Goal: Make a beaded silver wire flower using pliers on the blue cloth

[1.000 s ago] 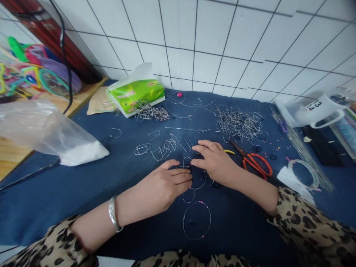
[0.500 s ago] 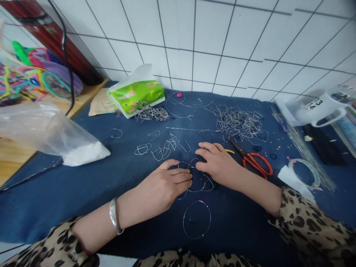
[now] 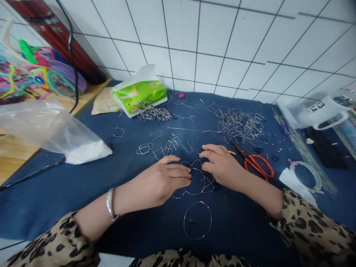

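Note:
A flower-like shape of bent thin wire with small pink beads (image 3: 204,181) lies flat on the blue cloth between my hands. My left hand (image 3: 164,181) rests at its left side, fingers stretched out flat, the tips touching or covering the wire's edge. To the upper right is my right hand (image 3: 219,163), its fingers bent but apart, thumb beside the wire loops. A tiny tip shows near its fingers, too small to name. Closer to me lies a separate wire ring with pink beads (image 3: 211,222). Loose bent wire pieces (image 3: 167,148) lie just beyond my left hand.
Red-handled scissors (image 3: 257,165) lie right of my right hand. Behind are a tangled wire pile (image 3: 240,124) and a green tissue pack (image 3: 139,96). A plastic bag of white material (image 3: 86,152) sits left; a tape roll (image 3: 318,176) and white cup (image 3: 328,111) are right.
My left hand has shifted slightly left, and more of the wire shape shows beside it. My right hand's fingers have moved a little up and right. The view has shifted slightly.

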